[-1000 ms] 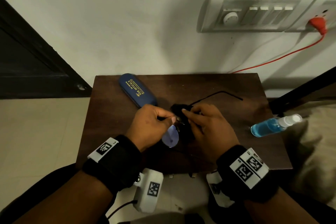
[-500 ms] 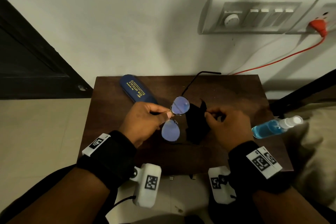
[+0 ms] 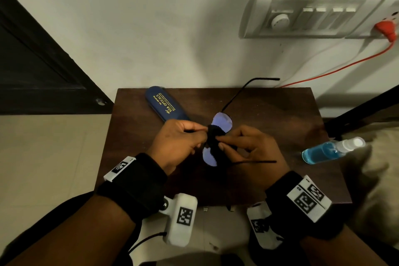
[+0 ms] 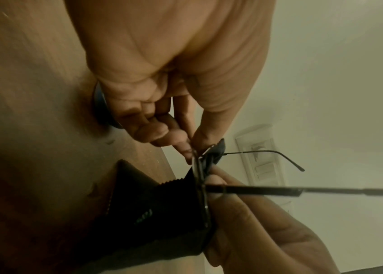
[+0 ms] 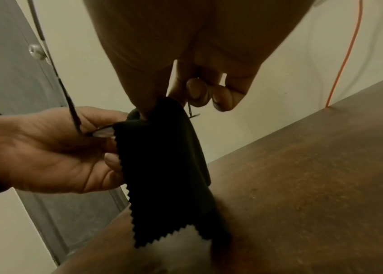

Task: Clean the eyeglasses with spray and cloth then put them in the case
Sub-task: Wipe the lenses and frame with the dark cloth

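The eyeglasses [image 3: 223,122], thin black frame with bluish lenses, are held above the brown table [image 3: 280,114], temples spread. My left hand [image 3: 203,134] pinches the frame near the bridge. My right hand [image 3: 222,143] pinches the black cloth [image 3: 212,138] round the frame between the two lenses. In the left wrist view the cloth [image 4: 162,213] hangs down from the frame [image 4: 201,185]. In the right wrist view the cloth [image 5: 162,157] hides most of the lens, beside my left hand [image 5: 45,152]. The blue case [image 3: 165,104] lies shut at the table's back left.
A spray bottle [image 3: 330,150] with blue liquid lies on its side at the table's right edge. A switch panel [image 3: 313,19] and a red cable [image 3: 345,67] are on the wall behind. A dark door [image 3: 32,71] stands at the left.
Half a second ago my right hand held the cloth apart, to the right of the glasses. It has now brought the cloth back onto the frame between the lenses.
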